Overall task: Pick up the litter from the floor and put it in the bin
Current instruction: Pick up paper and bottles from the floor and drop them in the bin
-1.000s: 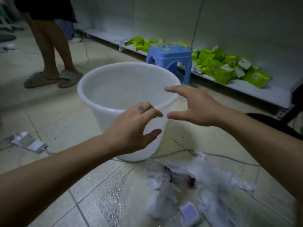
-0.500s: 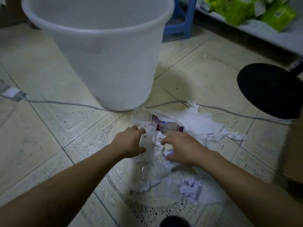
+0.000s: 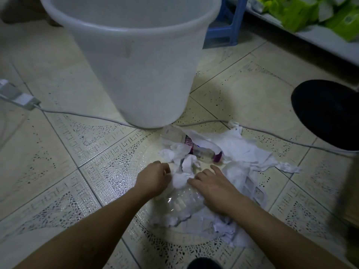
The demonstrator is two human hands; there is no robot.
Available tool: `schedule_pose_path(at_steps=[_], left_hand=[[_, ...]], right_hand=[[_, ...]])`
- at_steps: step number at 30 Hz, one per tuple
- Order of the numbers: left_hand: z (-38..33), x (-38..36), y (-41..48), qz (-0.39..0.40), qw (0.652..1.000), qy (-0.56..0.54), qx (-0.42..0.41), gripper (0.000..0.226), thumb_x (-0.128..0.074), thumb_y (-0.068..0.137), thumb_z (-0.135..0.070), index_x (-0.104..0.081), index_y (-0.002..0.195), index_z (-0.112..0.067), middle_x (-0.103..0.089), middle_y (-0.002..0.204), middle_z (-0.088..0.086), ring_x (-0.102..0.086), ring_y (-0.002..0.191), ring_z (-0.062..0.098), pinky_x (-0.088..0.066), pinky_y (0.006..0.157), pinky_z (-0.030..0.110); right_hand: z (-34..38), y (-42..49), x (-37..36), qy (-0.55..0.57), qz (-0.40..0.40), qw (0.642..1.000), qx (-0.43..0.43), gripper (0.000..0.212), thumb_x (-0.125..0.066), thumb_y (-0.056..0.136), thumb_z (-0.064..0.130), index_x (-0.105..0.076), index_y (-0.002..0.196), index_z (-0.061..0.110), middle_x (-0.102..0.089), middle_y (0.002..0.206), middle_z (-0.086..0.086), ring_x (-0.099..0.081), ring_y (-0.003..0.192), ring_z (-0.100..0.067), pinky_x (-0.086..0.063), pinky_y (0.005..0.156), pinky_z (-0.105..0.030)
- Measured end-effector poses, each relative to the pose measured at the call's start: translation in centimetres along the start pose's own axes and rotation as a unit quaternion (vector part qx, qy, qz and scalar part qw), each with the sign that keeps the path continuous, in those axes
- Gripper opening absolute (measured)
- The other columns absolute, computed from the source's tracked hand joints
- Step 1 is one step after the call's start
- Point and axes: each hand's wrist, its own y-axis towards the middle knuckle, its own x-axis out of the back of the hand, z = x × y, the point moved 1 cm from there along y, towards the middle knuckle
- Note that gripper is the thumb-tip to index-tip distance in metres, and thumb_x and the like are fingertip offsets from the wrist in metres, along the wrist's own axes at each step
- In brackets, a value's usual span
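1. Head view, looking down at a cream patterned tile floor (image 3: 242, 90).
2. The litter lies in one heap just in front of the tall white plastic bin (image 3: 136, 65), which stands upright on the floor. The far edge of the heap almost reaches the bin's base.
3. The heap is made up of crumpled white tissue paper (image 3: 233, 146), a clear plastic bottle with a purple label (image 3: 204, 152) lying on its side among the paper, and a crushed clear plastic container (image 3: 184, 202) at the near side.
4. Left hand (image 3: 153, 177): fingers curled in tight, gripping a wad of the tissue paper at the heap's left edge.
5. Right hand (image 3: 213, 189): palm down, fingers stretched and slightly spread, resting on the clear container and paper. No closed grip is visible.
6. A thin grey cable (image 3: 77, 113) runs across the floor past the bin's base, from a white power adapter (image 3: 21, 99) at the left.
7. A blue plastic stool (image 3: 225, 26) stands behind the bin. Green packets (image 3: 303, 14) lie on a low white shelf (image 3: 320, 41) at the upper right.
8. A black round object (image 3: 326, 113) sits at the right edge; it cannot be identified.
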Motion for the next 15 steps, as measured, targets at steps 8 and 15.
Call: schedule_pose_path(at_steps=[8,15], left_hand=[[-1.6,7.5,0.7,-0.042,0.996,-0.035,-0.069,0.015,-0.064,0.085,-0.035,-0.059,0.083,-0.021,-0.063,0.083,-0.001,-0.059,0.073,0.014,-0.051,0.063,0.032],[-2.9,14.3,0.5,-0.089,0.99,-0.057,-0.092,0.017,-0.069,0.08,-0.041,-0.058,0.08,-0.028,-0.059,0.069,-0.013,-0.056,0.059,0.003,-0.04,0.048,0.022]], right_hand=[[-1.4,0.5,3.8,0.067,-0.098,0.993,0.013,0.062,-0.063,0.081,0.017,-0.042,0.138,0.029,-0.047,0.138,0.004,-0.038,0.129,-0.02,-0.017,0.111,-0.033],[-3.1,-0.1,9.5,0.236,-0.144,0.959,-0.054,0.067,-0.073,0.077,0.033,-0.044,0.137,0.035,-0.05,0.136,0.014,-0.044,0.12,-0.003,-0.032,0.095,-0.018]])
